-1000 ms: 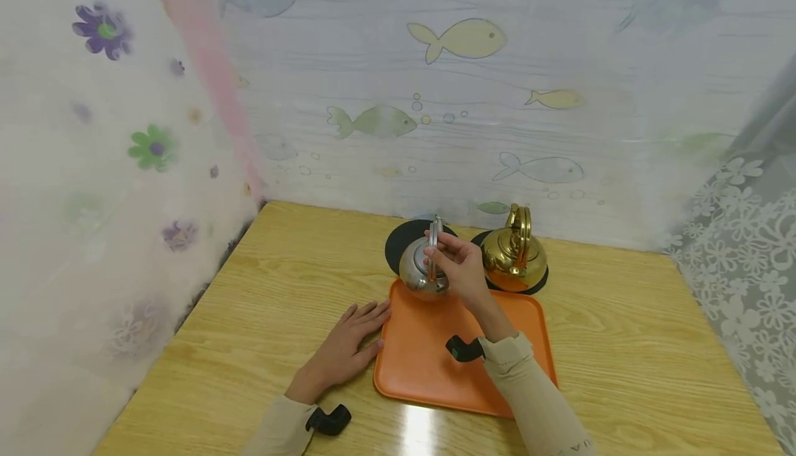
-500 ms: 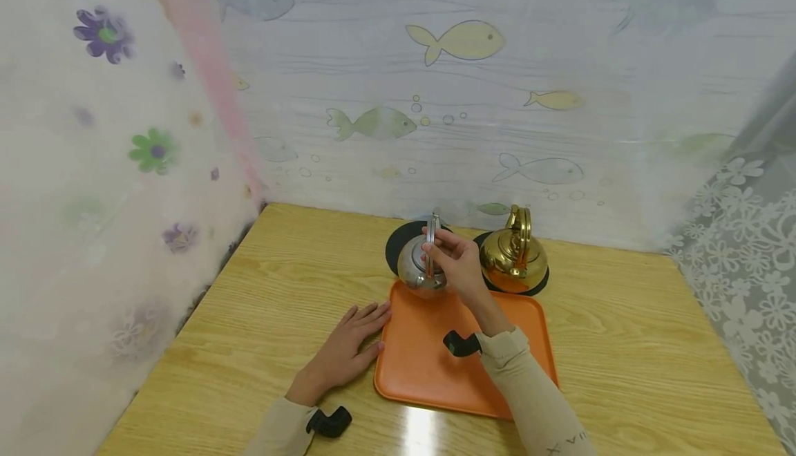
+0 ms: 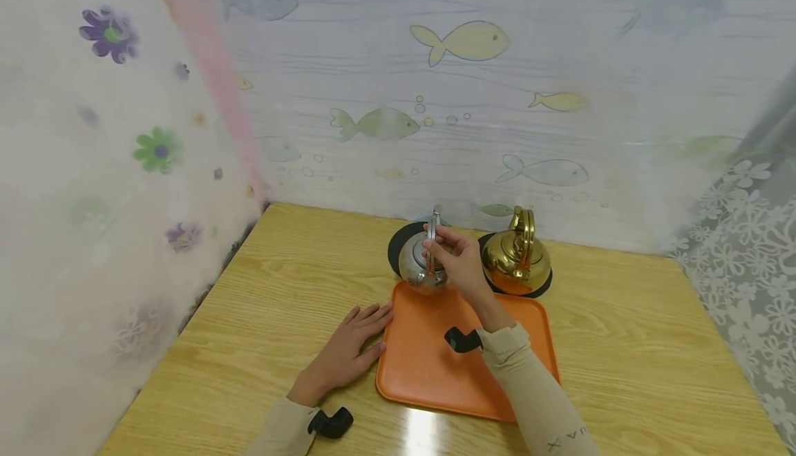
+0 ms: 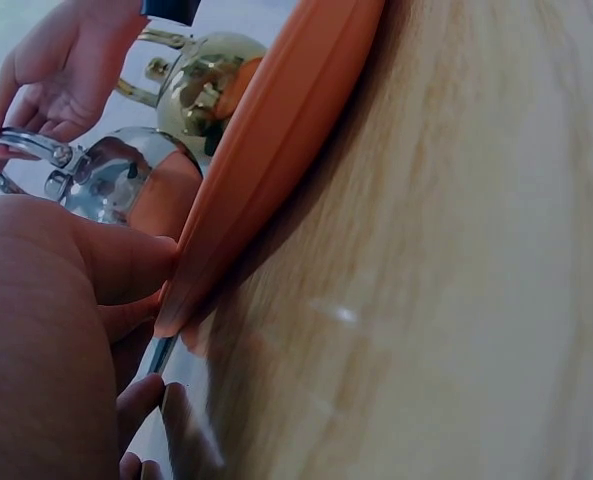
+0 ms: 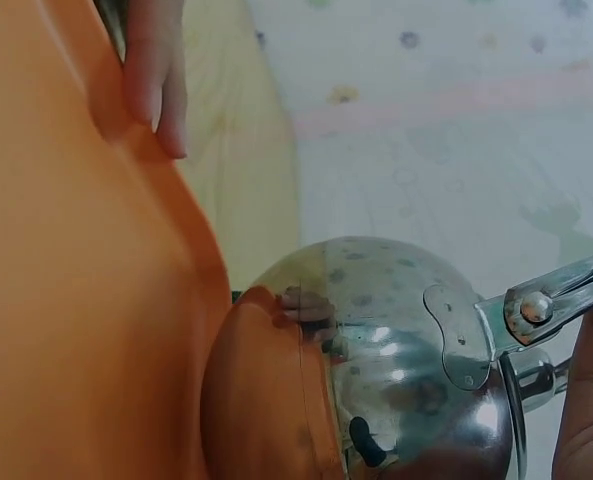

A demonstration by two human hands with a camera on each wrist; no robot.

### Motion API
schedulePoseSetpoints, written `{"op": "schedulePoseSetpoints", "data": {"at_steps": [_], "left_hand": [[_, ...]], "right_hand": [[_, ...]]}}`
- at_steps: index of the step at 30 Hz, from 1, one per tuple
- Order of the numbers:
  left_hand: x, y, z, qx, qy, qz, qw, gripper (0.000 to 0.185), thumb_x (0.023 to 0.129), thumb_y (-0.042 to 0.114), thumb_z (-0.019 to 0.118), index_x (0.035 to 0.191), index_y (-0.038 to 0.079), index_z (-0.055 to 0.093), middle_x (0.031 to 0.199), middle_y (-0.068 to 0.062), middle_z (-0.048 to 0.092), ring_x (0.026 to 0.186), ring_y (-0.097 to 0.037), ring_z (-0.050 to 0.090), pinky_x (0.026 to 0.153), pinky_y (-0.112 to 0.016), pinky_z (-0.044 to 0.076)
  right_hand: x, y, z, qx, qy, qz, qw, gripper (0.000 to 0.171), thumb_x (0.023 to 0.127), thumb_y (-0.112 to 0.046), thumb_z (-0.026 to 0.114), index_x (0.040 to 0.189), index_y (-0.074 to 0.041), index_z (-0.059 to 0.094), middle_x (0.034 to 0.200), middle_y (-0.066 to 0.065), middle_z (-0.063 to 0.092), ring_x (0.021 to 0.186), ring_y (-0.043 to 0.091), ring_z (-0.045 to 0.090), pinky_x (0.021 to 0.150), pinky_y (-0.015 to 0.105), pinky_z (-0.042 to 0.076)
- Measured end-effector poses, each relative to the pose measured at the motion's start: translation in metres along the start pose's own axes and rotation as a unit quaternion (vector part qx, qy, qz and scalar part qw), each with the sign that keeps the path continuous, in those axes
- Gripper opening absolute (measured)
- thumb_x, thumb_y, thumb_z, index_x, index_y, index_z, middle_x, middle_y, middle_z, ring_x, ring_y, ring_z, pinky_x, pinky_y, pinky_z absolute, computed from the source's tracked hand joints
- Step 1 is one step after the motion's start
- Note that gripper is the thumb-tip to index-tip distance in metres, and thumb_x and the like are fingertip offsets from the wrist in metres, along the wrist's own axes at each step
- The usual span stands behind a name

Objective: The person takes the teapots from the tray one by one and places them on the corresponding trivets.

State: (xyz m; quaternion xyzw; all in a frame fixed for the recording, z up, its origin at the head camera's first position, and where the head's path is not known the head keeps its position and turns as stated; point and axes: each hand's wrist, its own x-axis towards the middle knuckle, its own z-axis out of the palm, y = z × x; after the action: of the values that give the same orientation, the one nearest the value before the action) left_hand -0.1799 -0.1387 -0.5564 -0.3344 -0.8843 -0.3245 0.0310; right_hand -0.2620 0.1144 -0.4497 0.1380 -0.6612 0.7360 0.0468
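Note:
My right hand (image 3: 461, 262) grips the upright handle of a small silver kettle (image 3: 410, 266), thumb on one side and fingers on the other. The kettle is over the front of the left black round mat (image 3: 396, 252), by the back edge of an orange tray (image 3: 429, 366). Whether its base touches the mat is hidden. My left hand (image 3: 345, 352) lies flat at the tray's left edge, fingers straight, fingertips touching the rim. In the left wrist view the thumb (image 4: 136, 262) meets the tray's side. The right wrist view shows the shiny kettle body (image 5: 406, 390) close up.
A gold kettle (image 3: 506, 259) stands on a second black mat (image 3: 542, 289), just right of my right hand. The wooden table (image 3: 298, 255) meets a fish-patterned curtain (image 3: 373, 166) behind and a flowered curtain (image 3: 112, 235) on the left.
My right hand has shifted the silver kettle slightly back, away from the tray and further over the left mat. The left hand and the tray have stayed put.

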Motion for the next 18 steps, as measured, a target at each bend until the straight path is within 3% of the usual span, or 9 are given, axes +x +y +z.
{"op": "schedulePoseSetpoints", "data": {"at_steps": [5, 15, 18], "left_hand": [[0.000, 0.001, -0.001, -0.001, 0.003, 0.004, 1.0000, 0.054, 0.102, 0.031, 0.058, 0.151, 0.008, 0.051, 0.160, -0.004, 0.042, 0.149, -0.031, 0.037, 0.122, -0.061, 0.021], [0.000, 0.003, -0.002, -0.009, -0.001, -0.001, 1.0000, 0.054, 0.102, 0.031, 0.059, 0.150, 0.008, 0.051, 0.160, -0.004, 0.042, 0.149, -0.032, 0.037, 0.122, -0.062, 0.020], [0.000, 0.003, -0.002, -0.007, -0.001, 0.002, 1.0000, 0.053, 0.102, 0.030, 0.059, 0.150, 0.007, 0.052, 0.160, -0.005, 0.043, 0.149, -0.032, 0.037, 0.122, -0.062, 0.020]], "right_hand": [[0.003, -0.001, 0.000, 0.004, -0.007, 0.006, 1.000, 0.037, 0.098, 0.002, 0.064, 0.133, 0.013, 0.061, 0.090, -0.007, 0.071, 0.077, 0.006, 0.071, 0.063, 0.021, 0.058], [0.010, -0.001, -0.002, 0.001, -0.007, 0.002, 1.000, 0.036, 0.098, -0.003, 0.066, 0.130, 0.012, 0.062, 0.089, 0.000, 0.073, 0.073, 0.009, 0.068, 0.062, 0.023, 0.058], [0.012, -0.002, -0.003, 0.000, -0.007, -0.001, 1.000, 0.035, 0.099, -0.004, 0.065, 0.130, 0.011, 0.063, 0.086, 0.002, 0.072, 0.066, 0.012, 0.067, 0.056, 0.026, 0.057]]}}
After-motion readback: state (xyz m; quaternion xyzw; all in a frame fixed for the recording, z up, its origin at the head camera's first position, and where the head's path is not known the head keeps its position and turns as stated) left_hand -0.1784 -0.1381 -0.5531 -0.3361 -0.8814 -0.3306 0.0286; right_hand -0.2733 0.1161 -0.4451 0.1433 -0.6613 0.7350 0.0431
